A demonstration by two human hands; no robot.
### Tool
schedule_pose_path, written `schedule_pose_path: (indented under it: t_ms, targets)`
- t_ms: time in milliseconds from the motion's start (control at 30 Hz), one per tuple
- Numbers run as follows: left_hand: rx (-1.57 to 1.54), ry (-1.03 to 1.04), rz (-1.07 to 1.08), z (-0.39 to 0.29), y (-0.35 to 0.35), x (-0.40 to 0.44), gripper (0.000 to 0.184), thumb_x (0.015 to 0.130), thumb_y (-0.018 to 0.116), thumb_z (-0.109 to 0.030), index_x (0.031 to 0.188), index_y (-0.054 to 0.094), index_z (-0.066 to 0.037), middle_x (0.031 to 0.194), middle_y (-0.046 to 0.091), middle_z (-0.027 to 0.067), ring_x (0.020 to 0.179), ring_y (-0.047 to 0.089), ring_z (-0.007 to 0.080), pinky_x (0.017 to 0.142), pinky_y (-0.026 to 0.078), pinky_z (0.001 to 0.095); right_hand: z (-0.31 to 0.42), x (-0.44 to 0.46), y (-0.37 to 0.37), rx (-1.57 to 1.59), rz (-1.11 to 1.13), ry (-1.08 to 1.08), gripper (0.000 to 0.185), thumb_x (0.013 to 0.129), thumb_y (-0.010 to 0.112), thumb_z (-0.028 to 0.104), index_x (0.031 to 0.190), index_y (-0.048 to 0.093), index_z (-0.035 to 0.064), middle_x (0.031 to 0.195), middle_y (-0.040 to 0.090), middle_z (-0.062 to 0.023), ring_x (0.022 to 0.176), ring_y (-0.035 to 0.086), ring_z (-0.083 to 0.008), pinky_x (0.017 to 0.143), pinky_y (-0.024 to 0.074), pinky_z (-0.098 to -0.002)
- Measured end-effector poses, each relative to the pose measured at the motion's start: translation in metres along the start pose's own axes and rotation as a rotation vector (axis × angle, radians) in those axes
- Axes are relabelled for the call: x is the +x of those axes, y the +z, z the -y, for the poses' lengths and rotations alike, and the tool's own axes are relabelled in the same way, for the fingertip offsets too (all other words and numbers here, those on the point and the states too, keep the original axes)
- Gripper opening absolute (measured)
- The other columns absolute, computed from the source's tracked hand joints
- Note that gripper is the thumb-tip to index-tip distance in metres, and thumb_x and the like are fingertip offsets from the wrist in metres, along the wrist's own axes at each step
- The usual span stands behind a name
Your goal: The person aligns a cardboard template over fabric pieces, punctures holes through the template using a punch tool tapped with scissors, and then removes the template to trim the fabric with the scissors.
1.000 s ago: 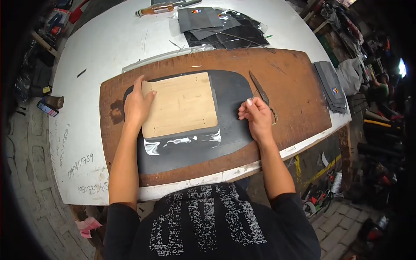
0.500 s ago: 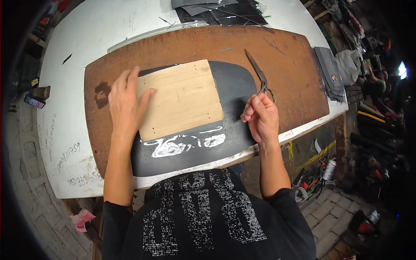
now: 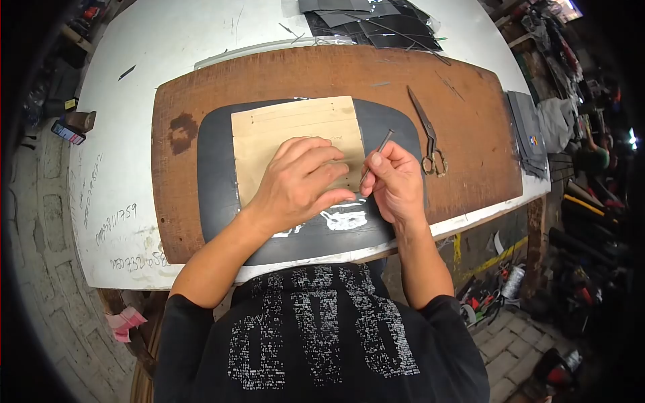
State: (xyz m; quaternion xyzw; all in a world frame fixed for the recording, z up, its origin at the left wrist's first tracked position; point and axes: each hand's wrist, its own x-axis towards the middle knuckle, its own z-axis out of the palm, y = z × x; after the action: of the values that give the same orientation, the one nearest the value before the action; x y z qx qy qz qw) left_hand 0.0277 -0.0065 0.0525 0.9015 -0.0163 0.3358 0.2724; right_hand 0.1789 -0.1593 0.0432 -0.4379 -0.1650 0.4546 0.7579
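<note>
A tan cardboard piece [image 3: 293, 121] with small holes and pencil lines lies on a smooth black sheet [image 3: 216, 158] that has rounded corners. My left hand [image 3: 304, 176] is over the cardboard's lower part, fingers apart and slightly bent; whether it touches the card I cannot tell. Pinched in my right hand [image 3: 398, 183] is a thin metal rod [image 3: 385, 141], tilted, its upper end sticking out past the fingers. The lower end shows near the cardboard's right edge. Right of that hand, metal scissors [image 3: 428, 131] lie with the blades pointing away from me.
Under the black sheet is a worn brown board [image 3: 470, 134] on a white table [image 3: 121, 181] with handwritten numbers. Black scraps [image 3: 376, 23] are piled at the far edge. More dark pieces [image 3: 527, 131] lie at the right. A phone-like object [image 3: 68, 132] is beyond the left edge.
My left hand has moved right, from the cardboard's left edge to over its lower middle. The right hand has shifted left, away from the scissors, and the rod now shows clearly. The view has shifted slightly.
</note>
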Motion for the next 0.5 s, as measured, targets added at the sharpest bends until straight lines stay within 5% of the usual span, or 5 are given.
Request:
schedule_pose_path:
  t_ms: [333,500]
  targets:
    - [0.05,0.005,-0.008,0.002,0.002,-0.006,0.041,0.073,0.087,-0.033,0.1,0.073,-0.007,0.109,0.07,0.008,0.11,0.065,0.0304,0.097,0.05,0.047,-0.013,-0.003,0.008,-0.04,0.004,0.013,0.015,0.097,0.073,0.009,0.089,0.061,0.0034,0.069,0.067,-0.0054,0.056,0.062,-0.0093,0.051,0.0499,-0.0222]
    - [-0.185,-0.206,0.088,0.002,-0.005,-0.007,0.053,0.076,0.087,-0.036,0.114,0.072,-0.003,0.113,0.072,0.0111,0.109,0.067,0.0314,0.097,0.05,0.0448,0.001,-0.004,0.008,-0.41,0.033,-0.042,0.022,0.094,0.078,0.014,0.084,0.061,0.0044,0.066,0.061,0.0015,0.056,0.05,-0.0028,0.051,0.0387,-0.0194]
